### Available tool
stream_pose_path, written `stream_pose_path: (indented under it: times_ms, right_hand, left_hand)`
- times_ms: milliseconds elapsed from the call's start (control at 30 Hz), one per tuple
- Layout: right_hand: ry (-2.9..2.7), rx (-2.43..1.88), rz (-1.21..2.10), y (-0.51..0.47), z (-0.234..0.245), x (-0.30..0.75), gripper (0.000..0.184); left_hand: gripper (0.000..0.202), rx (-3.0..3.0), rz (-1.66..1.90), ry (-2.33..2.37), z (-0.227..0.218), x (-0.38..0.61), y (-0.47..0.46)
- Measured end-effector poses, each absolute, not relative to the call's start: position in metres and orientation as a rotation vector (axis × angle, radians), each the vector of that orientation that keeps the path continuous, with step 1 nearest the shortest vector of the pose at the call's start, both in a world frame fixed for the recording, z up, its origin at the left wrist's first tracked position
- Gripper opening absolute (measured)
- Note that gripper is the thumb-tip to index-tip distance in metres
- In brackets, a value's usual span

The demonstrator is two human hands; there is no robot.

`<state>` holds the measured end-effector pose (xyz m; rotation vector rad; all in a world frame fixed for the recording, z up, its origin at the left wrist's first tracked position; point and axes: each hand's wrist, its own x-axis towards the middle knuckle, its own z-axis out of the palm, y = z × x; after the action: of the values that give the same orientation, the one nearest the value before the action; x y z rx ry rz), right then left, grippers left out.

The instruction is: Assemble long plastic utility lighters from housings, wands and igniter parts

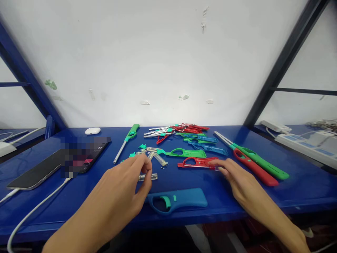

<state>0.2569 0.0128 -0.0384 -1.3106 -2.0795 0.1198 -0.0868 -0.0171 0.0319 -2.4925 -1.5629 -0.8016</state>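
My left hand [126, 182] is closed in a pinch over the left side of the work, and whatever its fingertips hold is hidden. Just beyond its thumb lies a clear plastic piece [152, 176]. A blue lighter body [188, 198] with a teal trigger rests in front, its left end behind my left hand. My right hand [235, 175] has its fingers closed around the red, see-through handle of a thin screwdriver [215, 168]. The screwdriver's shaft lies along a red lighter shell half [196, 162]. My right fingertips touch that shell's right end.
Clear fuel tanks [160, 159] and teal bits lie mid-table. Behind are a green shell [188, 153], blue shells [207, 149] and a red pile with metal tubes [189, 127]. Long lighters [254, 165] lie right, another [127, 140] left. Phones [39, 168] and a white cable [34, 211] lie far left.
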Motion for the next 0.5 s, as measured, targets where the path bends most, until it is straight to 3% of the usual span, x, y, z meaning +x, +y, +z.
stream_pose_path:
  times_ms: [167,500]
  right_hand:
    - [-2.098,-1.393,0.118,0.011,-0.041,0.254,0.032]
    - [-1.983,-1.445,0.235,0.004,-0.034,0.248,0.037]
  left_hand:
    - [0.015,-2.46,-0.882,-1.493,0.042,-0.097,-0.031]
    - [0.017,-2.716,-0.556,-1.297,0.028,-0.118,-0.034]
